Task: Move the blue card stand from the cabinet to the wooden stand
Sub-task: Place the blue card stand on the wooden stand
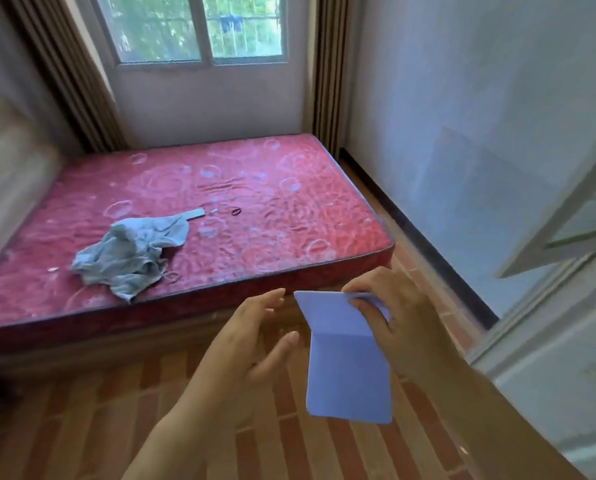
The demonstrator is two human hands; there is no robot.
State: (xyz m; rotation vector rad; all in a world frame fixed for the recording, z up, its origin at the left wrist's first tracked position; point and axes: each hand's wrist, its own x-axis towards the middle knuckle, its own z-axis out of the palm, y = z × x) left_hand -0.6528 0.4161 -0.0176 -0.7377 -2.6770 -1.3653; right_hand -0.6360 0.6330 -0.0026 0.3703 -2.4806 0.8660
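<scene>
R hand (398,320) pinches blue card stand (348,362) by top flap, in air; L hand (255,341) spread wide, empty, just beside. Risk: hinge flops, thin pinch slips, stand drops.

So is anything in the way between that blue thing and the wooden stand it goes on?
Cannot tell: no wooden stand shows in this view. The right hand already holds the blue card stand in the air above the floor, the open left hand beside it. Only the bed lies ahead.
</scene>
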